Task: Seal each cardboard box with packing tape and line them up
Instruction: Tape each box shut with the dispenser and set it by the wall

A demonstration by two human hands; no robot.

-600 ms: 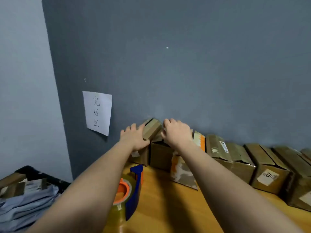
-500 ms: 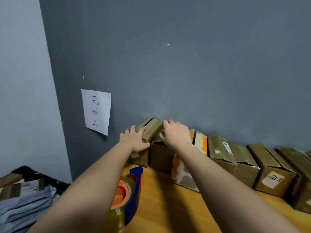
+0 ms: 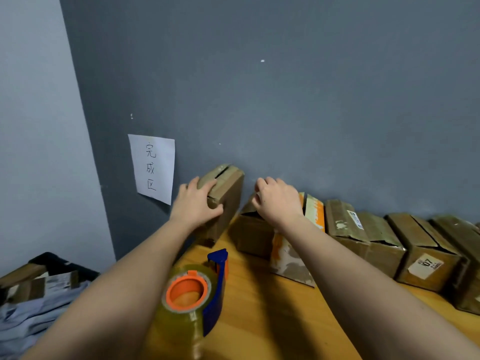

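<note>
The left hand [image 3: 196, 203] has its grip closed on a small cardboard box [image 3: 226, 196], fingers over the top edge and thumb across the near face. This box stands tilted at the far left end of the row, against the grey wall [image 3: 285, 100], its top seam showing a slit. Its lower edge is near the tabletop [image 3: 259, 307]; contact cannot be confirmed.

The right hand [image 3: 279, 201] rests with curled fingers on top of the next box [image 3: 253, 235], a plain brown one. Whether its grip pinches a flap or merely presses down cannot be told. There is a gap between this box and the one held by the left hand.

To the right, the row continues along the wall: an orange-printed box [image 3: 296, 255], then a taped box with a white label [image 3: 363, 235], then a box marked 107 [image 3: 426, 258], and a further box [image 3: 465, 255] cut off at the frame edge. These sit touching or just beside one another.

A tape dispenser [image 3: 197, 292], blue frame with orange core and a clear tape roll, stands on the tabletop near the viewer, between the forearms.

A paper sign [image 3: 153, 167] with handwritten characters is fixed to the wall left of the boxes. Crumpled cloth and cardboard [image 3: 31, 302] lie lower left, off the tabletop.
</note>
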